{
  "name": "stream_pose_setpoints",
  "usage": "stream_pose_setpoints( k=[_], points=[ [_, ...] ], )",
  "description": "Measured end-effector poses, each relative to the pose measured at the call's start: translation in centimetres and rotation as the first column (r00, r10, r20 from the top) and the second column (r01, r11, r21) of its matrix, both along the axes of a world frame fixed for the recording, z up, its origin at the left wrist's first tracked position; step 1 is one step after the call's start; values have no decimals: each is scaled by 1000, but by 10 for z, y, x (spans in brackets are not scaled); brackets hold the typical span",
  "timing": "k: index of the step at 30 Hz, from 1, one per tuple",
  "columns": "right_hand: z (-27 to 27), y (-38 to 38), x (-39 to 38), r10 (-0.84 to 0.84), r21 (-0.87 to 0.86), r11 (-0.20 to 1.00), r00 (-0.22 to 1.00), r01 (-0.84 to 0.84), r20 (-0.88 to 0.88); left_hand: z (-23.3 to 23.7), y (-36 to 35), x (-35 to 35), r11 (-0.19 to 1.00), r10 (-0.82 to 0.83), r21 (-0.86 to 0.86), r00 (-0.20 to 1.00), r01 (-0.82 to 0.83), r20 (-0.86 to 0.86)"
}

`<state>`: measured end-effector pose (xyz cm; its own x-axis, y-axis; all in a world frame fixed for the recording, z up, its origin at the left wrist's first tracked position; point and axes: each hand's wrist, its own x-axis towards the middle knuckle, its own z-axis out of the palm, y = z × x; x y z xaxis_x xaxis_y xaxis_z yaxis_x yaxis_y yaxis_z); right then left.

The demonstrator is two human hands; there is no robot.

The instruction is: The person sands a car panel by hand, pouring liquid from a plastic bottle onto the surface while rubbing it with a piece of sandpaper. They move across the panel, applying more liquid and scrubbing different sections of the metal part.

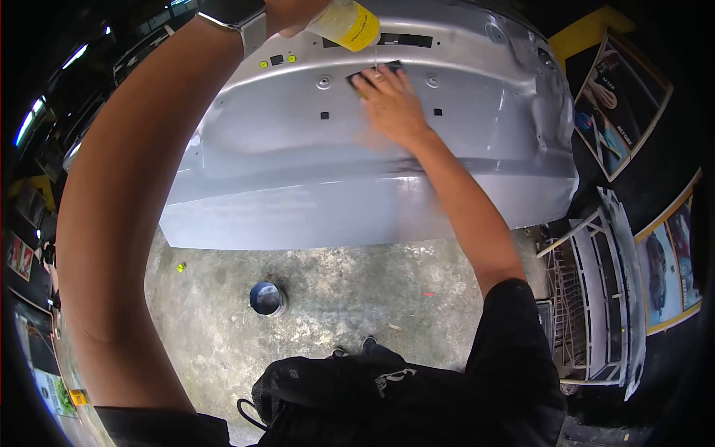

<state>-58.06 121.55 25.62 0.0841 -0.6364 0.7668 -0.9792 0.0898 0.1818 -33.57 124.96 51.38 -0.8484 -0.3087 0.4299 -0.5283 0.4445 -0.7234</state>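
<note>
A blue can (pixel 266 298) stands on the concrete floor (pixel 350 276), a metal rack (pixel 596 298) well apart.

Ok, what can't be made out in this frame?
Head view only.
Left hand: cut off by the top edge, so its grip on the yellow-labelled bottle barely shows; label print too small.
Dark pad: mostly covered by the right hand on the silver body panel; material unclear.
Blue container on the floor: contents too small to tell.
</note>
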Motion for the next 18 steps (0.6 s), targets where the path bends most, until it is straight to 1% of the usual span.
stream_pose_setpoints(
  k=[1, 2, 4, 5, 6, 7, 8, 9, 11, 12, 14, 15, 16, 18],
  points=[
    [2, -2, -12, -67, -50, 997, 998, 66, -18, 1, -10, 0, 1000, 13, 6, 1000, -13, -3],
    [1, -5, -5, -55, -41, 998, 998, 54, -18, 1, -19, 0, 1000, 17, -10, 1000, -17, 17],
    [-1, -8, 12, -183, -81, 979, 983, 185, 33, -2, -32, -5, 1000, 14, -26, 999, -13, 44],
    [-5, -8, 22, -127, -37, 991, 992, 127, 11, -2, -31, -6, 999, 28, -20, 997, -26, 74],
    [-7, -4, 33, -126, -39, 991, 992, 126, 9, -1, -30, -8, 999, 41, -15, 994, -40, 103],
    [-12, 4, 44, -54, 48, 997, 998, 56, -43, -3, -29, -8, 999, 39, -16, 994, -38, 105],
    [-17, 14, 52, 21, 137, 991, 996, -9, -87, -7, -27, -8, 999, -17, -44, 997, 21, 76],
    [-25, 26, 53, 17, 136, 991, 996, -6, -85, -8, -26, -8, 994, -75, -74, 996, 78, 49],
    [-36, 52, 40, 163, 190, 970, 985, -150, -50, -4, -25, -13, 997, -52, -59, 996, 56, 72],
    [-37, 60, 30, 168, 190, 969, 984, -156, -53, -2, -25, -12, 999, -26, -44, 995, 30, 95],
    [-35, 72, 13, 109, 232, 968, 993, -97, -38, 1, -24, -6, 999, -12, -41, 996, 15, 90],
    [-19, 71, 10, 13, 265, 964, 1000, -8, -17, 1, -24, -4, 999, -9, -36, 996, 13, 90],
    [-12, 58, 6, 12, 269, 963, 1000, -8, -13, -1, -27, -4, 999, -10, -32, 996, 13, 94],
    [2, 28, 4, -59, 120, 991, 998, 58, 10, -2, -32, -7, 995, -44, -81, 994, 52, 97]
  ],
)
